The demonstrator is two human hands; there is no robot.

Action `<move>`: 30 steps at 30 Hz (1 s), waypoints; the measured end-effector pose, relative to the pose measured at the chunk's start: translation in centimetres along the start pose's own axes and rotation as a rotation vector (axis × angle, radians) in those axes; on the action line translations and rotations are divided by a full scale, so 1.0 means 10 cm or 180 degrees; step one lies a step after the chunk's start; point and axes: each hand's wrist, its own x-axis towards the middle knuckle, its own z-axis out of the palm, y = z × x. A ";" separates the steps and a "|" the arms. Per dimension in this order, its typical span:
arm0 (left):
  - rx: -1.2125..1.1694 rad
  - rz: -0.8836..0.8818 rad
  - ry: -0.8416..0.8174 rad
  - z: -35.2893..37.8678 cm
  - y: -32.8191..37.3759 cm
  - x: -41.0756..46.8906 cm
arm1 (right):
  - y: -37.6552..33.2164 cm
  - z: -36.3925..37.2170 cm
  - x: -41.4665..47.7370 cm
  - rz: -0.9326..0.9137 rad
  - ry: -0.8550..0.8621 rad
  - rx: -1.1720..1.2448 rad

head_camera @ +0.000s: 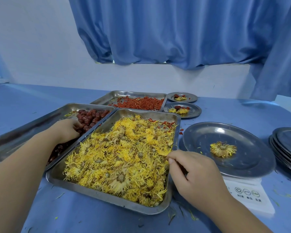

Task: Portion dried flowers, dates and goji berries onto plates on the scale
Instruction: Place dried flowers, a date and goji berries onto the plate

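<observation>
Head view: plate stack (286, 149) beside scale (252, 201)

Fingertips of left hand (65, 130) were buried in dark red dried dates (91, 116), grip unclear. Most of white flat scale (249, 199) sat hidden under round steel plate (208, 137); btn labels too small to read. At rt edge, stack of steel plates (286, 148) was cut off.

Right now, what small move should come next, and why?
Probably the left hand should lift one of the dates across to the plate on the scale: its fingers are among them, and that plate holds only one dried flower, while the filled plates behind also hold a date.
</observation>
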 end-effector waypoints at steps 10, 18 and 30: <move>0.0371 -0.0026 -0.0163 -0.04 -0.02 0.08 | 0.01 0.01 -0.01 0.0002 -0.0072 -0.0027; -0.0930 0.0295 0.0593 -0.23 0.13 -0.12 | 0.04 0.00 0.03 -0.0111 0.0123 -0.0028; -0.1531 0.1756 0.0075 -0.33 1.79 -0.83 | 0.25 -0.45 0.14 0.1973 0.1855 0.2495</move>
